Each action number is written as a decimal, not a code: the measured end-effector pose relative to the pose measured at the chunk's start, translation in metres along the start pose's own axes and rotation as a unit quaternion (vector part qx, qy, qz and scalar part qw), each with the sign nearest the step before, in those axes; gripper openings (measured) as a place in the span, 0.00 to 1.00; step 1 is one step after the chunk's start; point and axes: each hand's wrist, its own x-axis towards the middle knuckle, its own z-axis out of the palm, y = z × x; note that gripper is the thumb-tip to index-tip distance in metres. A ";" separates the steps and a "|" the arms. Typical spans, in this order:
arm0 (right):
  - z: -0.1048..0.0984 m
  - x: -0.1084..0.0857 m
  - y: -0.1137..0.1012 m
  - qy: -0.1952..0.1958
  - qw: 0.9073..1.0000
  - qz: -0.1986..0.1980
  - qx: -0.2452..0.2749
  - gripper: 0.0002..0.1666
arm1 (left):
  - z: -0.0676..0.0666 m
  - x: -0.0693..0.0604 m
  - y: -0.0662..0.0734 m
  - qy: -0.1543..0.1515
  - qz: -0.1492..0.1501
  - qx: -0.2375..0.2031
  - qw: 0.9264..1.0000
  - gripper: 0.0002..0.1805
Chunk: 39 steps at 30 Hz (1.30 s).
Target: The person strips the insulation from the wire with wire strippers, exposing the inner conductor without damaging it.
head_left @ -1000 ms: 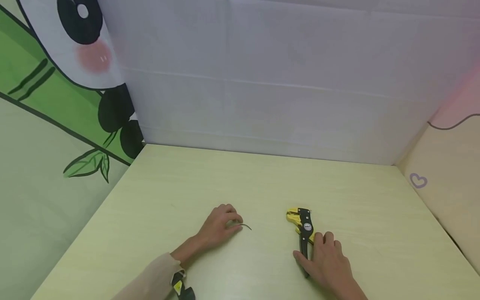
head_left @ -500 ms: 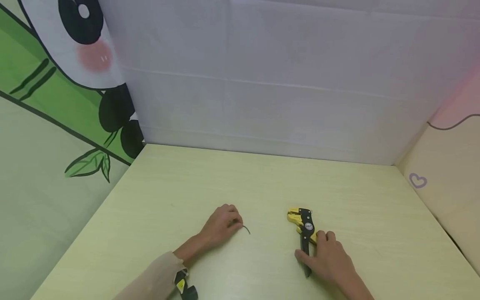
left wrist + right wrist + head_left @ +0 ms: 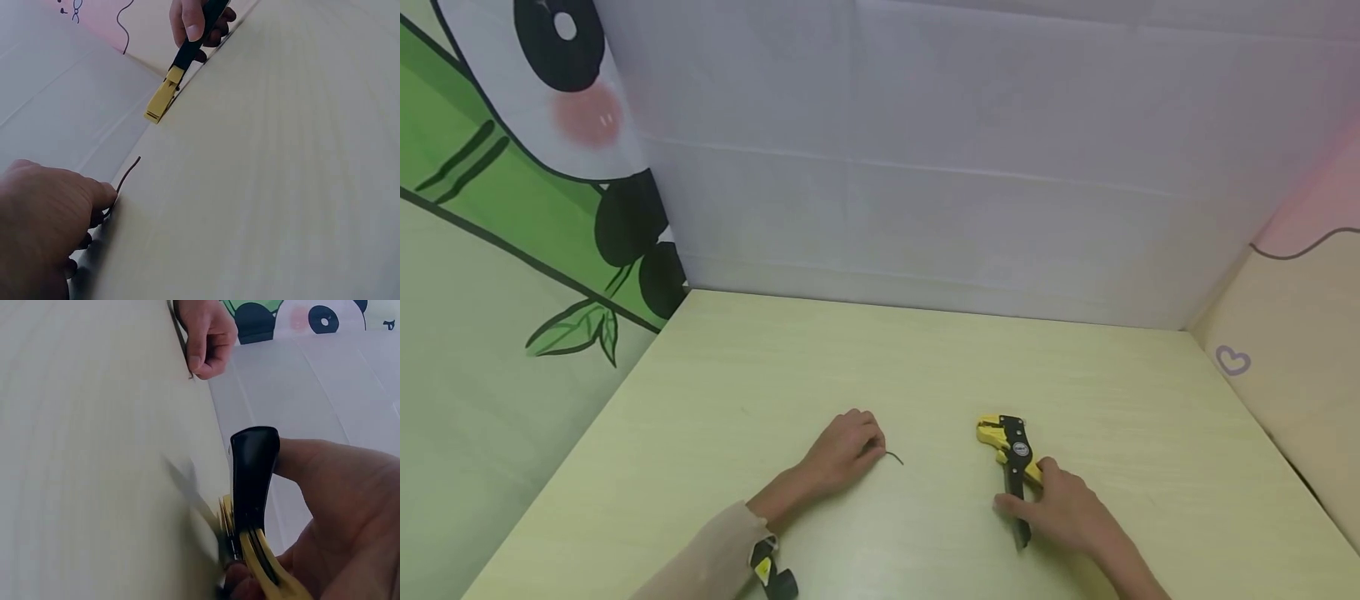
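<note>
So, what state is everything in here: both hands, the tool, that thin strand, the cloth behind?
Left hand: curled, pinching the wire.
Wire: gently bent, one end sticking out beyond the hand.
Right hand: gripping the pliers-like tool.
Pliers-like tool: held, handles spread apart; jaws too small to tell.
Backdrop cloth: creased.

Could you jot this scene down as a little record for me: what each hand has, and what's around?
Left hand: pinches a thin dark wire, one end sticking out
Right hand: grips a yellow-and-black tool
Wire and tool: apart
Table: pale
Back wall: plain, greyish
Left wall: cartoon picture, partly green
</note>
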 end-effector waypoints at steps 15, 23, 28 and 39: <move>-0.028 0.024 0.018 -0.064 0.996 -0.009 0.060 0.56 | 0.001 0.012 0.001 -0.006 -0.050 -0.063 0.997 0.05; -0.045 0.040 0.034 -0.116 0.982 -0.032 0.143 0.53 | 0.002 0.023 0.003 -0.017 -0.106 -0.163 0.981 0.04; -0.048 0.044 0.043 -0.155 0.964 -0.052 0.209 0.33 | 0.007 0.027 0.002 0.009 -0.110 -0.178 0.978 0.03; -0.050 0.050 0.067 -0.297 0.864 -0.086 0.398 0.22 | 0.012 0.030 0.001 0.049 -0.146 -0.224 0.962 0.07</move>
